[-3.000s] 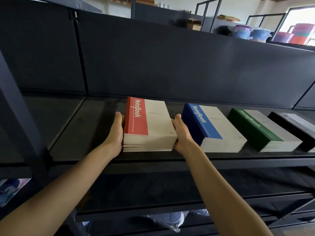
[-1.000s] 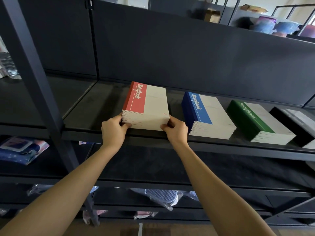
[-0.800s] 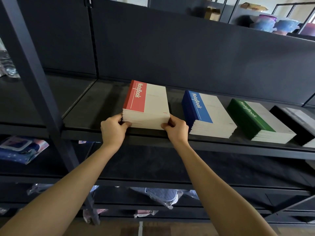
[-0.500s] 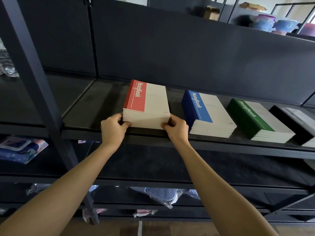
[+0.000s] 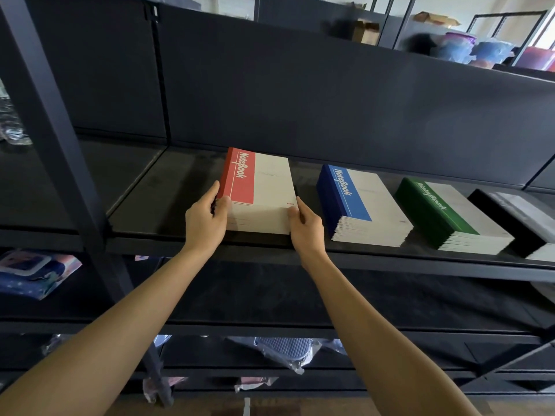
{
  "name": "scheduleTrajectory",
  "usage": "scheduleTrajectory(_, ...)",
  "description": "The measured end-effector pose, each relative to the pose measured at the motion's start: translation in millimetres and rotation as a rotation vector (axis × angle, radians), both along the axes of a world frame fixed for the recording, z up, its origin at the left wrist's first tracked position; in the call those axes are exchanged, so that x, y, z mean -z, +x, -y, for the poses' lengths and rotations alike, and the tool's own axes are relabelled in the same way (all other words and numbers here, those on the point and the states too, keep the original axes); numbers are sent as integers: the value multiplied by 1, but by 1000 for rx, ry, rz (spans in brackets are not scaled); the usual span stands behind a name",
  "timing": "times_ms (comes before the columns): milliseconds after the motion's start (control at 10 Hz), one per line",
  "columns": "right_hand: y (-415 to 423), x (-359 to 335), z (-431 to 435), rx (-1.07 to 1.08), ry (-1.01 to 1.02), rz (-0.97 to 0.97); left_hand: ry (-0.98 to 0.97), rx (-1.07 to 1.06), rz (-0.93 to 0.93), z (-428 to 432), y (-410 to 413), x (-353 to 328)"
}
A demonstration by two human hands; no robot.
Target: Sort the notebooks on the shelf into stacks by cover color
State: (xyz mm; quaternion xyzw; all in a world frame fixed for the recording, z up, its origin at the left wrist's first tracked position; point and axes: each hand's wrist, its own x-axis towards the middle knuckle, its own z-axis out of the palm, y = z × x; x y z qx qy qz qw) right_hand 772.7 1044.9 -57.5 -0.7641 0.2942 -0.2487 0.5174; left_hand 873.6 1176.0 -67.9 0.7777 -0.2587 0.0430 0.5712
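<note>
Both hands grip — red stack.

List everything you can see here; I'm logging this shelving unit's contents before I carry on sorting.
red notebook stack: one, red and cream, leftmost in the row
blue notebook stack: one, blue and cream, right of red
green notebook stack: one, green and cream, right of blue
black notebook stack: one, black and grey, far right, cut off
shelf: one, black, under the stacks
wrapped packs: several, bluish, lower shelves
cardboard boxes: two, brown, top background
plastic tubs: several, blue and pink, top right
left grip: one, bare hand, holds red stack's near left corner
right grip: one, bare hand, holds its near right corner
</note>
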Motion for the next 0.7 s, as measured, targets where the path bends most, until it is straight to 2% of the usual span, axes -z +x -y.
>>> scheduleTrajectory(400, 0, 3, 3, 24, 20, 4, -53, -18, -37, 0, 4, 3)
scheduleTrajectory(500, -4, -1, 6, 34, -13, 7, -53, -58, 13, -5, 9, -2)
scheduleTrajectory(600, -11, -11, 16, 41, -119, 11, -74, -76, 148, -11, 13, -16)
scheduleTrajectory(700, -35, -31, 36, 127, -245, 131, -154, -46, 349, -20, 8, -44)
